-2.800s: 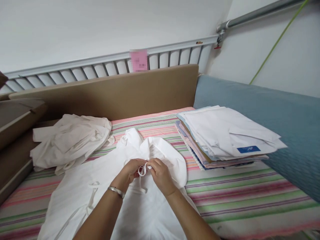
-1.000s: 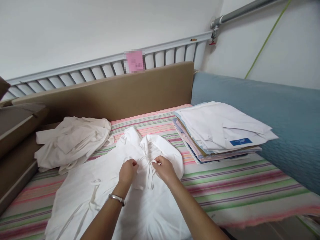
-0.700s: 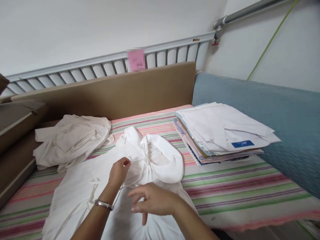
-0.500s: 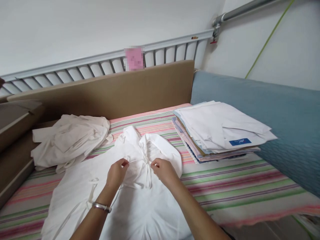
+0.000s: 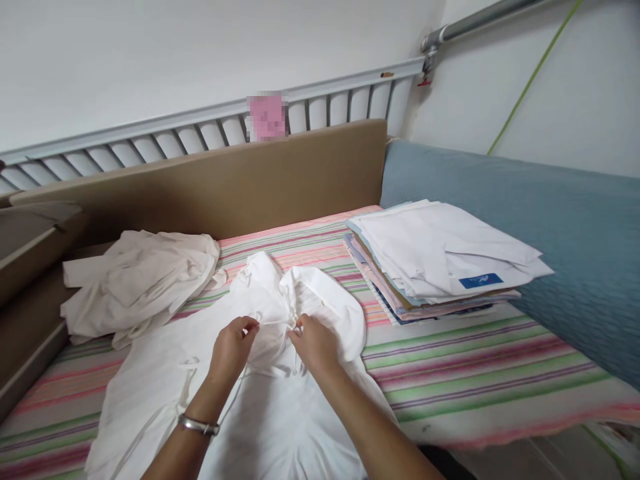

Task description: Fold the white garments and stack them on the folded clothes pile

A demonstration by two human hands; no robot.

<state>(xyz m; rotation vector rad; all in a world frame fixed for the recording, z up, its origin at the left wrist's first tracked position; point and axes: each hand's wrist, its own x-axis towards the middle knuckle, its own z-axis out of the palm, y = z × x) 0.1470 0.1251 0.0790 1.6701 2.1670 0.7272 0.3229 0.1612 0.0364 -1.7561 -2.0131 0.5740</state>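
Note:
A white garment [image 5: 255,413] with tie strings lies spread across the striped bedsheet, its gathered upper end pointing away from me. My left hand [image 5: 234,347] is closed in a pinch on a thin white tie string [image 5: 273,324], drawn leftward from the middle of the garment. Close by on the right, my right hand [image 5: 316,341] pinches at the strings where they meet; its fingertips cover part of that spot. Another tie [image 5: 187,383] hangs loose on the garment's left side, near my braceleted left wrist.
A crumpled off-white cloth [image 5: 143,283] lies at the left, beside brown padded cushions [image 5: 30,247]. At the right stands a stack of folded clothes [image 5: 445,250] with a white one on top. A brown board [image 5: 250,183] and a blue padded side [image 5: 515,200] border the striped bedsheet [image 5: 480,363].
My right hand has moved slightly left, onto the strings at the middle of the garment. The left hand keeps its pinch in nearly the same place.

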